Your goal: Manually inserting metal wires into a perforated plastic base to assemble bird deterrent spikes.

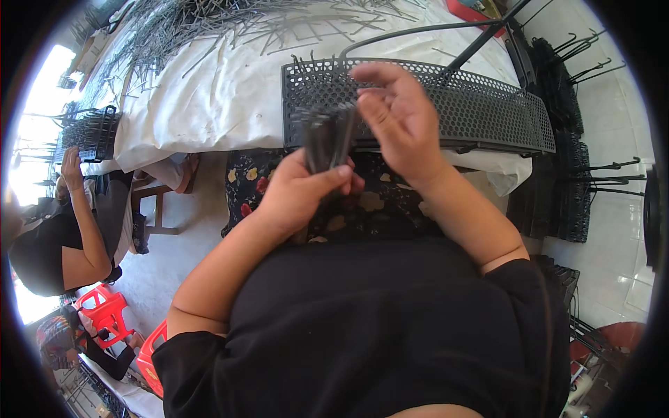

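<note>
My left hand (296,188) is closed around a bundle of dark metal rods (326,139), held upright above my lap. The tops of the rods are smeared by motion, so their exact shape cannot be made out. Just right of the bundle, my right hand (403,122) is raised with thumb and forefinger apart and nothing visible in it. Behind both hands, at the table's edge, lies a long black perforated metal panel (460,111). A few small hooks (303,63) stick up along its far left edge.
Loose thin metal rods (209,28) are heaped on the white-covered table (202,111). Black racks with hooks (561,139) line the right side. A co-worker (49,244) sits at left by a filled black basket (87,136); another person (63,341) is near red stools (104,313).
</note>
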Action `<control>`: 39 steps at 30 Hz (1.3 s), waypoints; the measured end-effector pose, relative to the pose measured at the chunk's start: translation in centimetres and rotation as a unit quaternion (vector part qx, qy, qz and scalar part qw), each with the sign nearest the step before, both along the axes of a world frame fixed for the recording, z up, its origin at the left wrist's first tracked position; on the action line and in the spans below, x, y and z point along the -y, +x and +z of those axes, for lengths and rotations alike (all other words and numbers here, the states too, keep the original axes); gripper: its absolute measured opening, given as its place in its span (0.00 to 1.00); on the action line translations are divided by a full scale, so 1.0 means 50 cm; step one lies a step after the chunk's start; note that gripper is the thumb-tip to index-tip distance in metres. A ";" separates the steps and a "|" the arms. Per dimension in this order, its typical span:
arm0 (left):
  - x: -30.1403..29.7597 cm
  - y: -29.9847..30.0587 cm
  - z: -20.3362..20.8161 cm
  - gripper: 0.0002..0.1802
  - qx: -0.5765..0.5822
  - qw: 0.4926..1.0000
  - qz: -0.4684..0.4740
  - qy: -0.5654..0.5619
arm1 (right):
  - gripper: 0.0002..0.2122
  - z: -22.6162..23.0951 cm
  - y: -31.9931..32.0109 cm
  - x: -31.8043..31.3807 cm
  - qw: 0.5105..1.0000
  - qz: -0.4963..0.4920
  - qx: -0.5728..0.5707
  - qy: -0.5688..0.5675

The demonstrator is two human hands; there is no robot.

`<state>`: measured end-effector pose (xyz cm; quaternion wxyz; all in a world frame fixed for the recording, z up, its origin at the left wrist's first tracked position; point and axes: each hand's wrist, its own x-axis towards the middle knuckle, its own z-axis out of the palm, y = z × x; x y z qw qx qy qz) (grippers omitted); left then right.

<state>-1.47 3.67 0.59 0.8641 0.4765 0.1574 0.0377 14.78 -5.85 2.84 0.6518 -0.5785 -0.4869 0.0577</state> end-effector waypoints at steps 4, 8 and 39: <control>0.002 -0.002 0.009 0.16 -0.118 0.983 0.030 -0.134 | 0.20 -0.009 0.009 0.016 0.990 -0.004 -0.140 0.006; -0.012 -0.003 -0.001 0.17 -0.126 0.973 0.047 -0.186 | 0.20 -0.015 0.008 0.016 0.989 -0.030 -0.143 -0.025; -0.003 0.000 0.017 0.10 -0.193 0.976 0.099 -0.024 | 0.07 0.029 0.078 0.023 0.943 -0.015 -0.313 -0.114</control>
